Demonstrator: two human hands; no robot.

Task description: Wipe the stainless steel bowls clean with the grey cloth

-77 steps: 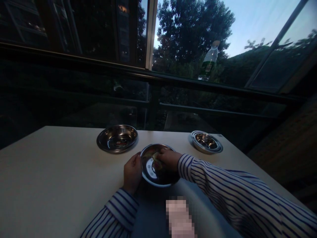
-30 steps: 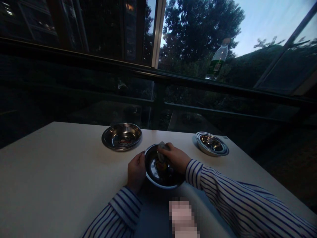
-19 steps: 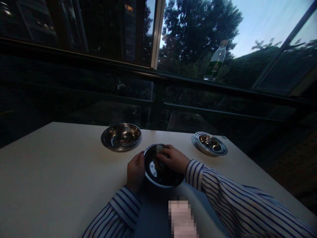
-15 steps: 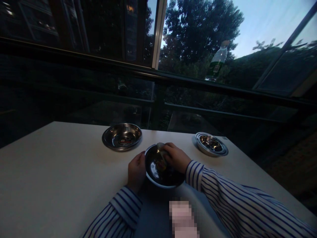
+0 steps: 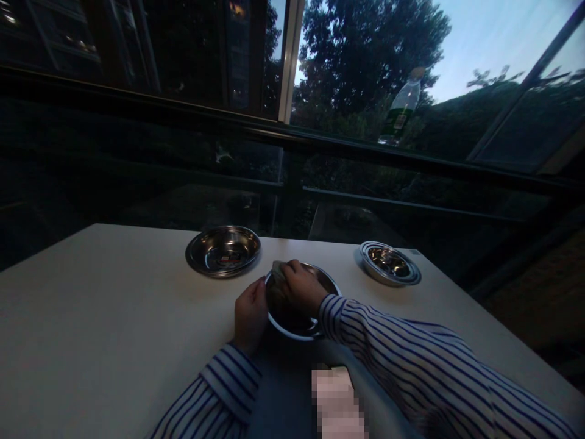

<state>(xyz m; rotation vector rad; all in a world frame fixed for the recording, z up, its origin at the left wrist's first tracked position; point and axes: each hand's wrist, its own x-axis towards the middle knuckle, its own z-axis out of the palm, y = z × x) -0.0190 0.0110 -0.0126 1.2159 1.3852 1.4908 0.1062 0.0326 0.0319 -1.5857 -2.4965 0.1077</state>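
A shiny metal bowl (image 5: 325,279) is tilted up at the near side of the white table. My left hand (image 5: 250,311) grips its left rim, thumb on the edge. Inside the bowl, my right hand (image 5: 301,286) presses a pale, thin cloth (image 5: 277,268) against the inner wall near the upper left rim. Most of the cloth is hidden under my fingers, and the dim light blurs its lower part. My right forearm crosses the bowl's right rim.
A wide steel dish (image 5: 223,251) rests at the table's back left. Several nested metal bowls (image 5: 390,264) sit at the back right. The white table (image 5: 114,317) ends at a dark window frame, where a plastic bottle (image 5: 402,107) stands on the ledge.
My right hand has moved left across the bowl's inside with the cloth, towards the upper left rim. My left hand keeps its hold on the bowl.
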